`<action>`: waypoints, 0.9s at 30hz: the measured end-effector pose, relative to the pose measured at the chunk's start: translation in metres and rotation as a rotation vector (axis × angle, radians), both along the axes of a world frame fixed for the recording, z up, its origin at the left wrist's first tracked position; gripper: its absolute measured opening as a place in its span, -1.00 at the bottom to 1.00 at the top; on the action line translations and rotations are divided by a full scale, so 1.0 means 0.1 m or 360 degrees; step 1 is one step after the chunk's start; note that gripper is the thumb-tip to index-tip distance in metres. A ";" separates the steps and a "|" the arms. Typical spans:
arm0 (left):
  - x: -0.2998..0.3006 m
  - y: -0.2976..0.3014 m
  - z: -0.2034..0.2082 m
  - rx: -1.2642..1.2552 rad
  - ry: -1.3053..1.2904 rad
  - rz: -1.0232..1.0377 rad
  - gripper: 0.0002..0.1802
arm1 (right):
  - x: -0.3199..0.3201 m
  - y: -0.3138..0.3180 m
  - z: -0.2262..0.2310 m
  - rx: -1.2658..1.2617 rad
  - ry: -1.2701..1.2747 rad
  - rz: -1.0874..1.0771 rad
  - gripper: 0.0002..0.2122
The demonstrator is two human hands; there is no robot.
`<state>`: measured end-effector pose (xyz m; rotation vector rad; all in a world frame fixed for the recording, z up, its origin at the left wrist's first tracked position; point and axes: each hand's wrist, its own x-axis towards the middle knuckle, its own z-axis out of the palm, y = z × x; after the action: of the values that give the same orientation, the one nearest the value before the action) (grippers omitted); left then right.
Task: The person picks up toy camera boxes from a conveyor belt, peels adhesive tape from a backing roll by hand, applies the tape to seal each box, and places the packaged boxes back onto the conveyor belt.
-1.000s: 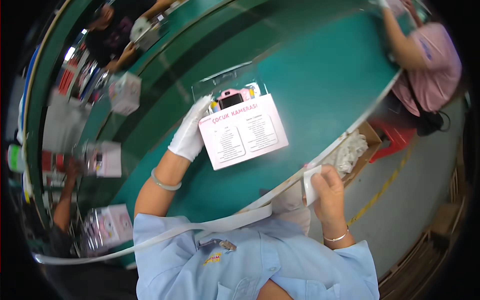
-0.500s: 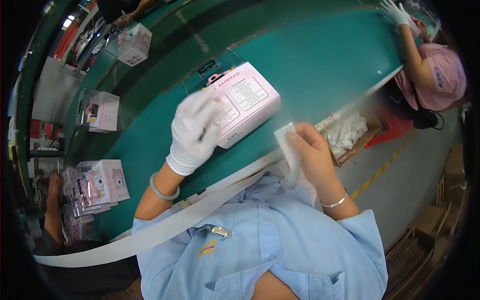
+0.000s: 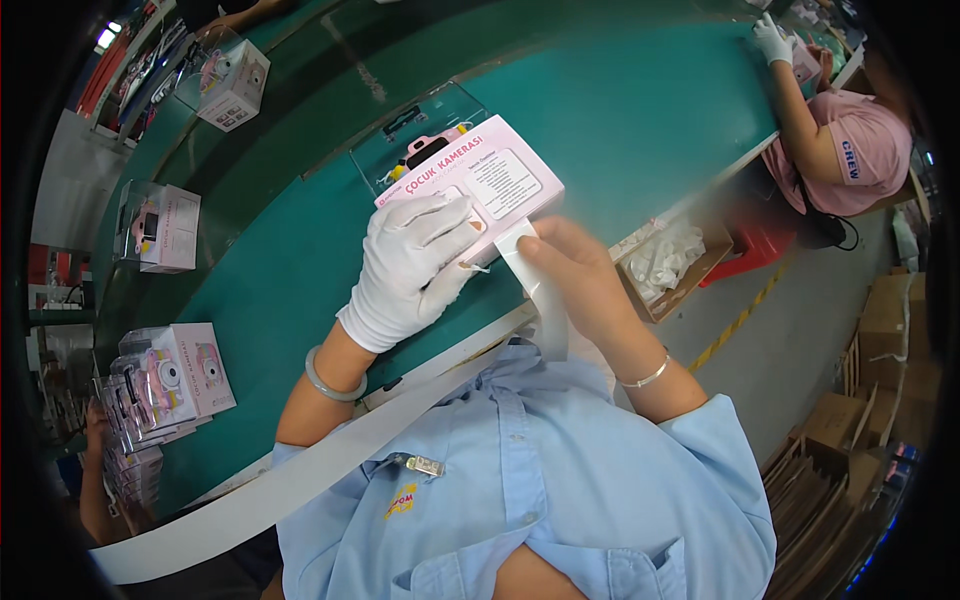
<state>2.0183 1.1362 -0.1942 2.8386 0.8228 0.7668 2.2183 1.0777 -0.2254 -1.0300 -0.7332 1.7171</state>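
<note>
A pink and white camera box (image 3: 507,182) lies tilted on the green table, its printed side up. Its clear plastic front faces away from me, with a dark-screened toy camera (image 3: 428,152) behind it. My left hand (image 3: 408,262), in a white glove, presses its fingers over the printed side, the thumb at the near edge. At the box's near right edge, my bare right hand (image 3: 575,272) pinches the end of a whitish strip (image 3: 546,312). That strip hangs toward my waist; whether it joins the long pale band (image 3: 300,478) across my front is hidden.
More camera boxes stand along the left: one alone (image 3: 168,228), a group (image 3: 195,375) nearer, another (image 3: 235,85) at far left. A carton of crumpled white material (image 3: 672,262) sits right of the table beside a red stool (image 3: 750,255). A co-worker in pink (image 3: 860,150) sits at far right.
My left hand has come down onto the box's printed side. My right hand has moved left and up with the strip, bringing its end to the box's edge.
</note>
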 end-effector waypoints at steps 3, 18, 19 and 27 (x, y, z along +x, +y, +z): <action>0.04 -0.02 -0.02 -0.0017 -0.0065 0.0034 -0.63 | 0.06 0.03 0.04 -0.0015 -0.0047 0.0046 -0.83; 0.50 -0.04 0.00 0.0075 0.0083 0.0313 -0.73 | 0.13 0.15 -0.37 0.0162 -0.0304 -0.0126 -0.84; 0.56 -0.04 -0.01 0.0062 0.0025 0.0368 -0.77 | 0.12 0.15 -0.43 0.0163 -0.0298 -0.0133 -0.84; 0.58 -0.14 0.06 0.0068 0.0072 0.0620 -0.82 | -0.20 0.02 -0.44 0.0258 -0.0273 -0.0328 -0.83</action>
<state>2.0765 1.1226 -0.1886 2.7733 1.4083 0.7670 2.1985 1.0794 -0.2690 -1.1081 -0.8306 1.3831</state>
